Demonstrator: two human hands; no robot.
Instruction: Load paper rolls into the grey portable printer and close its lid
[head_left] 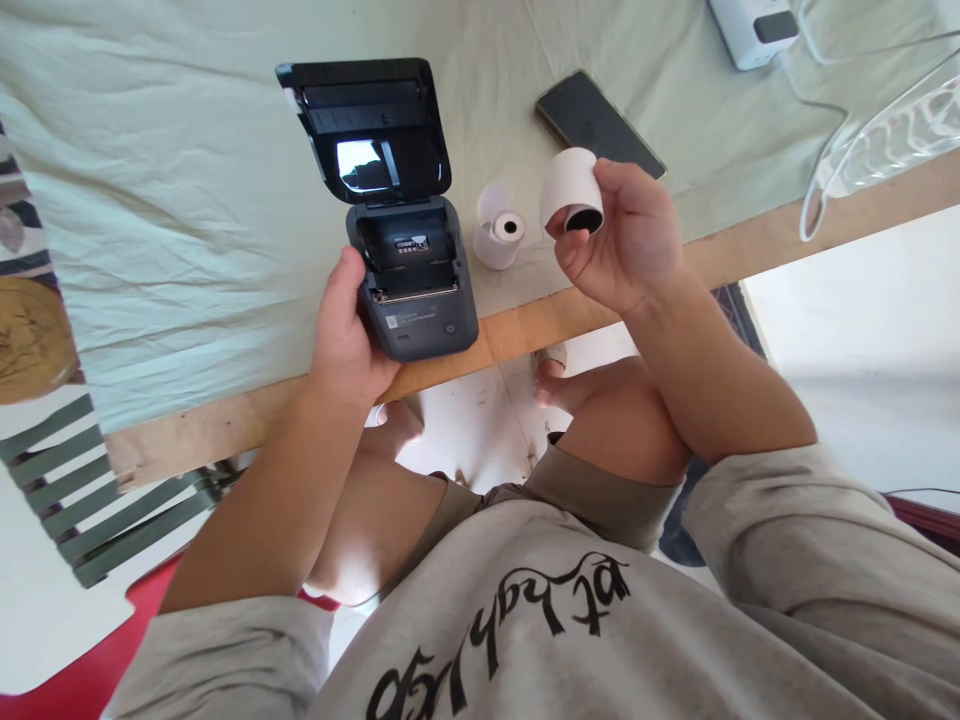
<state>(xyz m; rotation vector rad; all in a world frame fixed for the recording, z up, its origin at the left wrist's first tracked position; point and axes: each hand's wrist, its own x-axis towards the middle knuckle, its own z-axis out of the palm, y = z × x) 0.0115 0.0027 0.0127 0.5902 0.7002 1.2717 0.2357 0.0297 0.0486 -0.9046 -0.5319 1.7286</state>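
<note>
The left hand (346, 335) is gripping the dark printer (412, 270) along its left side, the thumb pressing at the edge and the fingers hiding underneath. The printer is sitting at the near edge of the counter (525, 335); I cannot tell whether the cloth (187, 200) is bearing any of its weight. Its lid (371, 125) is standing open toward the far side.

The right hand (634, 240) is pinching the white roll (574, 185) between thumb and curled fingers, holding it up to the right of the printer. The roll's dark core (585, 220) is facing near. Between printer and right hand, a second roll (506, 245) is resting on the cloth, a loose strip curling from it on the far side. A phone (600, 120) is lying beyond the right hand, and a white device (754, 30) is occupying the far right.

By its look, the printer is offering a stiff, smooth, fairly weighty body, so its solid sides are making the safest hold; the lid and its hinge are seeming more fragile. The white roll is looking light and slightly slippery, its outer layers perhaps loosening under a slack grip; a gentle pinch across its wall and core is suiting it better than squeezing.
</note>
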